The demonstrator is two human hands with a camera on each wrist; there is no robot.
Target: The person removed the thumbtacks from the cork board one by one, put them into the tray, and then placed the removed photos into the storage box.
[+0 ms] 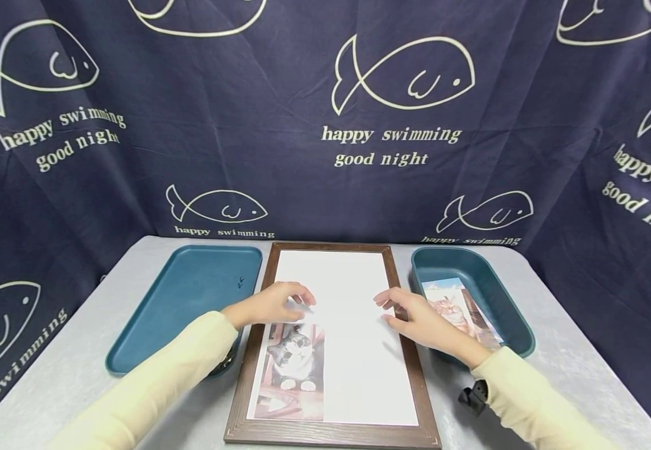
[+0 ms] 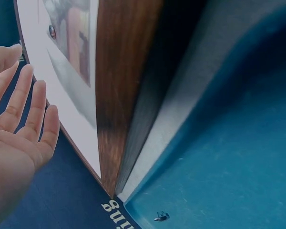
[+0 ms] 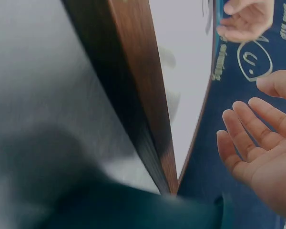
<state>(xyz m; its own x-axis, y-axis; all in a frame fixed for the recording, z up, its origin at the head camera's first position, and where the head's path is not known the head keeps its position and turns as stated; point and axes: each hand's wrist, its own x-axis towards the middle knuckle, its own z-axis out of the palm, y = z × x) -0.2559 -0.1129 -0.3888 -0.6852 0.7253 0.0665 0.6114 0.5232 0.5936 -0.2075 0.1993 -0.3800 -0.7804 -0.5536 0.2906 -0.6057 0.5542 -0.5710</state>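
A brown wooden frame around a white board lies in the middle of the table. On the board's lower left is a photo of a grey and white cat. My left hand hovers over the frame's left side, just above the photo, fingers loosely bent with nothing in them. Opposite it, my right hand is over the frame's right side, its fingers relaxed and holding nothing. Both palms show bare in the wrist views, for the left hand and the right hand alike.
A flat teal tray lies left of the frame, with small dark pieces on it. To the right, a deeper teal bin holds photos, the top one showing an orange cat. A dark blue fish-print cloth hangs behind the table.
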